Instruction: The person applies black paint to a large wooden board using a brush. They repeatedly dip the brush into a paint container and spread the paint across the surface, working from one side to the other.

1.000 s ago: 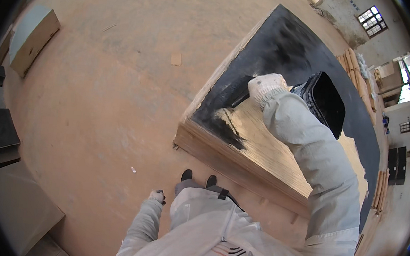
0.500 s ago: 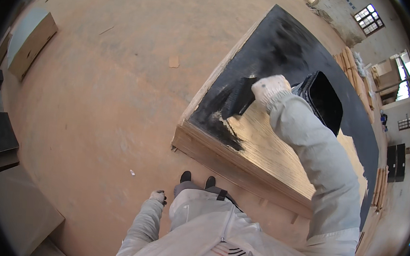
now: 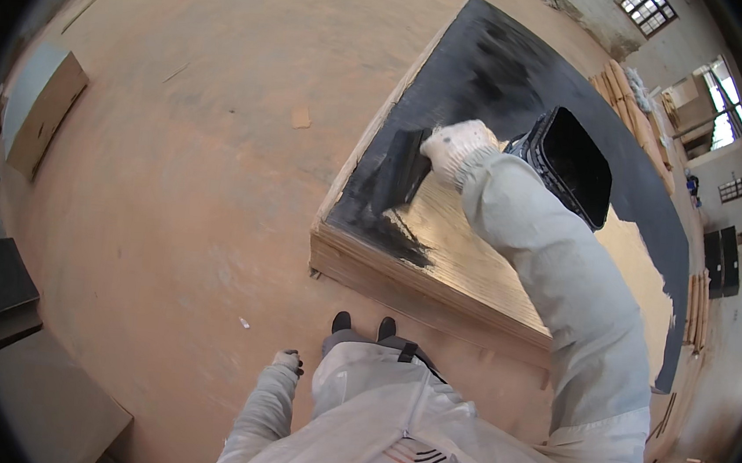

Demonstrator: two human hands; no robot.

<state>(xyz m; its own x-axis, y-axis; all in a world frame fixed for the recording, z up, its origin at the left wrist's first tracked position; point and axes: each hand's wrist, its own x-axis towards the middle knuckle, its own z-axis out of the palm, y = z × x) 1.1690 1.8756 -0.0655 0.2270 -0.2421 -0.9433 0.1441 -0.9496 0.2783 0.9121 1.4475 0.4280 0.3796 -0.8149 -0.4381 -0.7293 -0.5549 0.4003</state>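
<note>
My right hand [image 3: 459,151], in a pale knitted glove, is closed around a broad, flat, black-coated scraper [image 3: 404,171]. The scraper rests against the top of a large stack of wooden boards [image 3: 464,279], near its left corner. Wet black paint [image 3: 500,62] covers the far and left parts of the top board; bare yellowish wood grain [image 3: 480,241] shows nearer to me. A black square bucket [image 3: 575,166] stands on the boards, right of my right hand, partly behind my sleeve. My left hand [image 3: 289,362], gloved with dark fingertips, hangs low beside my body, fingers curled, apart from everything.
Dark-topped stacks [image 3: 0,283] and a grey panel stack [image 3: 57,389] stand at left, with a pale-topped block [image 3: 42,110] farther off. Rolled or bundled tan material [image 3: 632,118] lies beyond the boards. A cardboard scrap [image 3: 301,118] is on the floor.
My right hand and the scraper have shifted slightly left along the painted edge. The whole view has turned a little; my left hand stays low at my side.
</note>
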